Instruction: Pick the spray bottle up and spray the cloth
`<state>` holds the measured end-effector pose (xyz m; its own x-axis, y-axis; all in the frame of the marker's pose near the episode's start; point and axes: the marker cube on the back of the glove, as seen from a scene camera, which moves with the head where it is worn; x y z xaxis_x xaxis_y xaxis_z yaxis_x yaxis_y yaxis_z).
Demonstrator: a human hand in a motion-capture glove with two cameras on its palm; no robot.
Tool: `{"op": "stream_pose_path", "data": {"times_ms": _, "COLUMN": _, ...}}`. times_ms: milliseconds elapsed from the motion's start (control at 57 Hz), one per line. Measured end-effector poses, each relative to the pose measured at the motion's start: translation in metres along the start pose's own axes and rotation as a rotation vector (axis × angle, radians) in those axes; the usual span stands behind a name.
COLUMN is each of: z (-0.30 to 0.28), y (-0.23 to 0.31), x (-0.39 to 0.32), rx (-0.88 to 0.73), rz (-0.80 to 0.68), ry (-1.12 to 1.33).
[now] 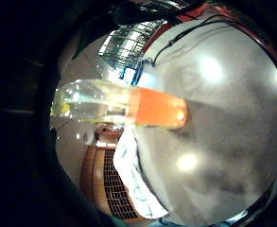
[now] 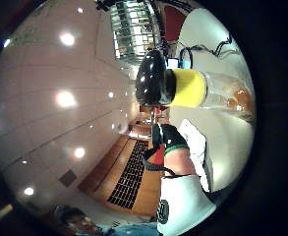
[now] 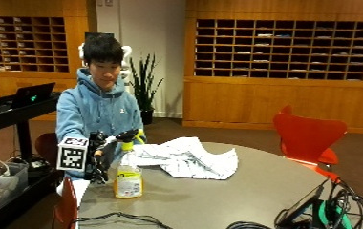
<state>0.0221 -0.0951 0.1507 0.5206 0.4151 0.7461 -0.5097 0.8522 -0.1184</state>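
**Bottle in hand, spray to come**

I see my right hand (image 3: 99, 160) curled round the spray bottle (image 3: 127, 177), which stands on the table (image 3: 232, 200) just beside the cloth (image 3: 191, 160). Next, I judge: lift, aim the nozzle (image 3: 129, 135) clothward, squeeze the trigger.

Office/mailroom-type space: wall of wooden pigeonholes (image 3: 283, 47), round mtg table (image 3: 258, 191), red chair (image 3: 308, 138).
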Motion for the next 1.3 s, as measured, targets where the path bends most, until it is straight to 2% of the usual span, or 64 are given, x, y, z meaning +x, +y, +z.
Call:
{"op": "stream_pose_path", "data": {"times_ms": 403, "z": 0.022, "y": -0.022, "x": 0.012, "rx": -0.087, "rz": -0.004, "ry": 0.0}}
{"op": "stream_pose_path", "data": {"times_ms": 526, "z": 0.025, "y": -0.031, "x": 0.009, "rx": -0.078, "rz": 0.026, "ry": 0.049}}
{"op": "stream_pose_path", "data": {"times_ms": 684, "z": 0.028, "y": -0.037, "x": 0.006, "rx": -0.087, "rz": -0.012, "ry": 0.101}}
{"op": "stream_pose_path", "data": {"times_ms": 1000, "z": 0.04, "y": -0.05, "x": -0.004, "rx": -0.092, "rz": 0.01, "ry": 0.106}}
{"op": "stream_pose_path", "data": {"times_ms": 1298, "z": 0.044, "y": -0.052, "x": -0.01, "rx": -0.107, "rz": -0.038, "ry": 0.159}}
